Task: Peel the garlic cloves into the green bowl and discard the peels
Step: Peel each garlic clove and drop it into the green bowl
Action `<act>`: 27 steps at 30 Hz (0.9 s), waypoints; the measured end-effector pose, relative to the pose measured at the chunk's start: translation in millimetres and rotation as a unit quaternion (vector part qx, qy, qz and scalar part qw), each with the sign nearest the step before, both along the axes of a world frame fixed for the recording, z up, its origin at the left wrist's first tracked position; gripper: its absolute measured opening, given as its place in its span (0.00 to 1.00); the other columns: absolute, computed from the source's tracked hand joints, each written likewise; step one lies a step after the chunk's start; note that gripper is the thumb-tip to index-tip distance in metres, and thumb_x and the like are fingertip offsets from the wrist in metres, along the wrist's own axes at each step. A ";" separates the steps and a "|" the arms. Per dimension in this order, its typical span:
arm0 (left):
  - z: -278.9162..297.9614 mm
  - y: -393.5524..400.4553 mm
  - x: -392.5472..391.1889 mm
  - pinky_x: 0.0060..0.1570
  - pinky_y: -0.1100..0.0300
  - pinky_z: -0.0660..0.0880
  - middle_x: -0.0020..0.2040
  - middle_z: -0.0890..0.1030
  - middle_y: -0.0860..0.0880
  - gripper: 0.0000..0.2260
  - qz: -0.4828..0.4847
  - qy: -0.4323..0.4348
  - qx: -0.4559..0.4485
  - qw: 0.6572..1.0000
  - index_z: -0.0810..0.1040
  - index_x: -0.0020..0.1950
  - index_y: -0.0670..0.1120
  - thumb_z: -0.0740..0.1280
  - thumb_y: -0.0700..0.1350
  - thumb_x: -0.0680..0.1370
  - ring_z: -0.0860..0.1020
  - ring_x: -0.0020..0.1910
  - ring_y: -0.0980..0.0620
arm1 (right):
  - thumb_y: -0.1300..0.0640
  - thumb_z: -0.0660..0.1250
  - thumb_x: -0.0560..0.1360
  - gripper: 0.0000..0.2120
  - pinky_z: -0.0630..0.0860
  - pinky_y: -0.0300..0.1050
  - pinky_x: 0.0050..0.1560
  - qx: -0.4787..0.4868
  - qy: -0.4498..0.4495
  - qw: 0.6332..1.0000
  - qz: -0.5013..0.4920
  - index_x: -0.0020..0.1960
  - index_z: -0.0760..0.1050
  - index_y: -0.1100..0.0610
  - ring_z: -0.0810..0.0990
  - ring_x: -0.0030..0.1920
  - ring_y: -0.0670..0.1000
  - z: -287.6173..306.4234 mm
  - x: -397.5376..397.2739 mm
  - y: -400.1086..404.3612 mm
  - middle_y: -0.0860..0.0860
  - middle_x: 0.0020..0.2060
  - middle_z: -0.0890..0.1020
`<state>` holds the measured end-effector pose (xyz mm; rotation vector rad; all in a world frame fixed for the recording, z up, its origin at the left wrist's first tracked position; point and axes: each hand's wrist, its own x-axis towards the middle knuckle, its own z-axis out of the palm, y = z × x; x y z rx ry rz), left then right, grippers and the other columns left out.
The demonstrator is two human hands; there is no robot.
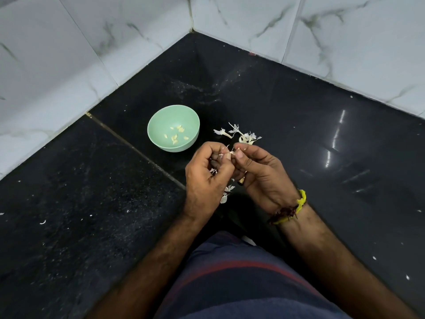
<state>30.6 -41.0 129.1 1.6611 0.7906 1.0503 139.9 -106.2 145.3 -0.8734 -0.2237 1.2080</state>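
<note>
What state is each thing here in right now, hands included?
Bowl: upright on the counter, a few peeled cloves inside.
Peels: loose heap on the counter beside the bowl.
Clove: pinched between both hands, partly peeled.
Left hand: curled, pinching the clove.
Right hand: curled, pinching the clove.

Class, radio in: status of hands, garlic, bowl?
Left hand and right hand both pinching one garlic clove. Green bowl holds several peeled cloves. Peels loose on counter.
</note>
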 end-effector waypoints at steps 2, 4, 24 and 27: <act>2.2 -2.5 0.9 0.39 0.50 0.77 0.39 0.77 0.48 0.04 0.000 -0.010 -0.019 1.000 0.78 0.47 0.46 0.67 0.45 0.77 0.75 0.37 0.48 | 0.66 0.68 0.70 0.08 0.81 0.44 0.46 0.003 0.009 1.000 -0.007 0.48 0.81 0.61 0.83 0.38 0.49 1.0 2.8 -0.4 0.55 0.37 0.84; 1.6 -3.6 1.0 0.40 0.56 0.76 0.38 0.77 0.49 0.03 -0.001 -0.023 -0.045 0.999 0.78 0.47 0.45 0.67 0.44 0.78 0.76 0.38 0.54 | 0.66 0.68 0.70 0.07 0.82 0.42 0.44 0.003 0.021 1.000 -0.006 0.46 0.83 0.61 0.83 0.39 0.50 1.4 3.8 -1.2 0.56 0.38 0.84; -2.0 5.5 -4.1 0.48 0.52 0.82 0.43 0.86 0.47 0.06 -0.051 -0.065 -0.147 0.986 0.82 0.54 0.40 0.72 0.36 0.78 0.84 0.42 0.50 | 0.64 0.71 0.69 0.10 0.82 0.43 0.42 -0.007 -0.158 0.987 -0.033 0.50 0.79 0.67 0.82 0.35 0.52 -7.2 5.3 -4.6 0.58 0.36 0.84; -4.6 5.8 -5.0 0.50 0.38 0.82 0.44 0.86 0.41 0.05 -0.066 -0.039 -0.120 0.990 0.83 0.52 0.38 0.73 0.38 0.77 0.85 0.43 0.40 | 0.62 0.72 0.69 0.11 0.81 0.44 0.42 -0.020 -0.203 0.978 -0.045 0.49 0.80 0.66 0.82 0.36 0.53 -9.1 6.0 -4.3 0.58 0.38 0.85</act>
